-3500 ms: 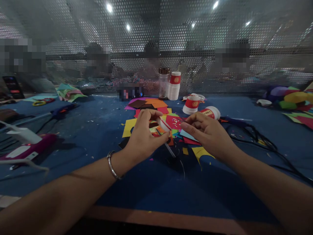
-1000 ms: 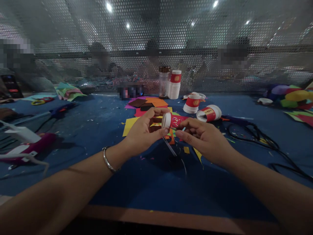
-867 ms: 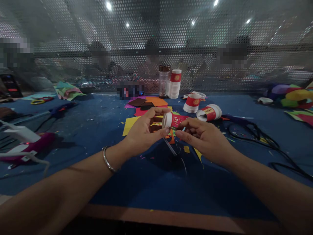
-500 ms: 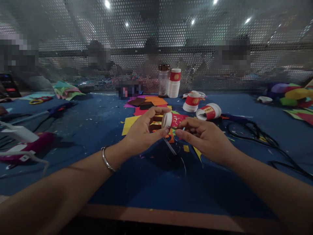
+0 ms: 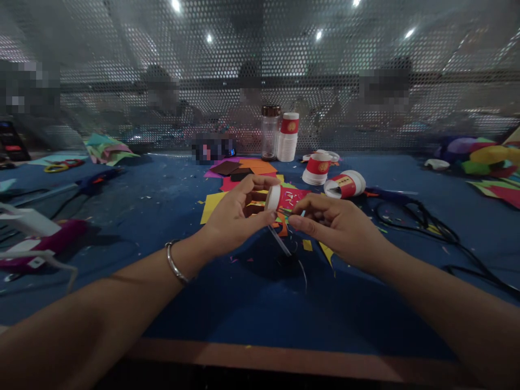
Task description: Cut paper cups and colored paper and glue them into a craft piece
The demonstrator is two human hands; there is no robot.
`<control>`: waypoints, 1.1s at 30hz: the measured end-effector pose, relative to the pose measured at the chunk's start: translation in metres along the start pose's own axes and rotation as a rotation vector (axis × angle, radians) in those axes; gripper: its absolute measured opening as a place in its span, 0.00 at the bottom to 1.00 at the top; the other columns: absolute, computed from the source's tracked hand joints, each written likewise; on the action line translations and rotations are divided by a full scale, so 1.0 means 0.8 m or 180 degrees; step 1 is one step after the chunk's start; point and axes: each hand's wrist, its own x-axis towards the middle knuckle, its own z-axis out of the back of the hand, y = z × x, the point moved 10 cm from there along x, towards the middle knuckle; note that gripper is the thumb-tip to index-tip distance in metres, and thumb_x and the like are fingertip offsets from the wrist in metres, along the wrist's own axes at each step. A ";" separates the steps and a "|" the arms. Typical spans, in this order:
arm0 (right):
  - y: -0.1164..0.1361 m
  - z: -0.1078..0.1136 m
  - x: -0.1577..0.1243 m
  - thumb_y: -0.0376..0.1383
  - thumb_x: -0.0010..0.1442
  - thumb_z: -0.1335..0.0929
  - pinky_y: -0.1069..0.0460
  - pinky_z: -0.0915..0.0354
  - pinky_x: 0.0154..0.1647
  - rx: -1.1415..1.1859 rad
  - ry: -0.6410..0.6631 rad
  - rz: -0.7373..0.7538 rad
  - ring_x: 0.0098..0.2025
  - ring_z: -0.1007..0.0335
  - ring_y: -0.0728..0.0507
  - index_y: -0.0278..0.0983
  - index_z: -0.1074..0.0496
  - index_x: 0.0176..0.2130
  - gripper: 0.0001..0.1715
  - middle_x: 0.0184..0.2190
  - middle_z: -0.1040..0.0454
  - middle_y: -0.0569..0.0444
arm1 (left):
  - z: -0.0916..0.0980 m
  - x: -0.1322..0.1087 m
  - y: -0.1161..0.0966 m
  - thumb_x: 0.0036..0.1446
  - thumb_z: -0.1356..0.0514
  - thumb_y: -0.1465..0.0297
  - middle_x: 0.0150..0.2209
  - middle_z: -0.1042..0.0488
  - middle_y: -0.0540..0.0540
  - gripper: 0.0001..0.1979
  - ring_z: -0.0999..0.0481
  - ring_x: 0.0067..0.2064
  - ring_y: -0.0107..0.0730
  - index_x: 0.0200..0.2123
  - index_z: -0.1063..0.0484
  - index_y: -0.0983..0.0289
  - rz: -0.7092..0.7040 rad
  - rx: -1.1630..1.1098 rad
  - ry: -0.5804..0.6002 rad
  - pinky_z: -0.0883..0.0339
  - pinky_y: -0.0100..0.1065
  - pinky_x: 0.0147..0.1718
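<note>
A red and white paper cup [image 5: 287, 197] lies on its side in the air above the table, its white rim facing left. Thin pale strips show on its red side. My left hand [image 5: 241, 214] grips the cup near the rim, thumb below and fingers behind it. At the cup's lower right, my right hand [image 5: 329, 219] is closed with thumb and forefinger pinched together. A thin dark sliver shows by those fingertips, too small to name. Coloured paper sheets [image 5: 213, 207] and scraps lie behind and beneath the hands. A clear stick [image 5: 280, 241] lies just below the cup.
Behind stand a glass bottle [image 5: 270, 135], a stack of paper cups [image 5: 287, 142] and more upturned cups [image 5: 317, 168]. A tipped cup [image 5: 347, 185] lies near a blue glue gun [image 5: 385, 194] with black cable [image 5: 430, 227]. Left are a purple power strip [image 5: 60, 244], another glue gun [image 5: 95, 181] and scissors [image 5: 60, 166].
The whole view has shifted slightly. The cup has turned a little in my left hand, and both hands keep nearly the same hold.
</note>
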 end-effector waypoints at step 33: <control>-0.011 -0.002 0.004 0.50 0.56 0.27 0.54 0.50 0.24 0.0417 0.0123 -0.0244 0.24 0.45 0.52 0.36 0.28 0.31 0.20 0.23 0.36 0.60 | -0.008 -0.003 -0.012 0.51 0.36 0.77 0.49 0.28 0.57 0.21 0.25 0.49 0.38 0.49 0.32 0.62 -0.0336 0.0473 0.0089 0.27 0.42 0.49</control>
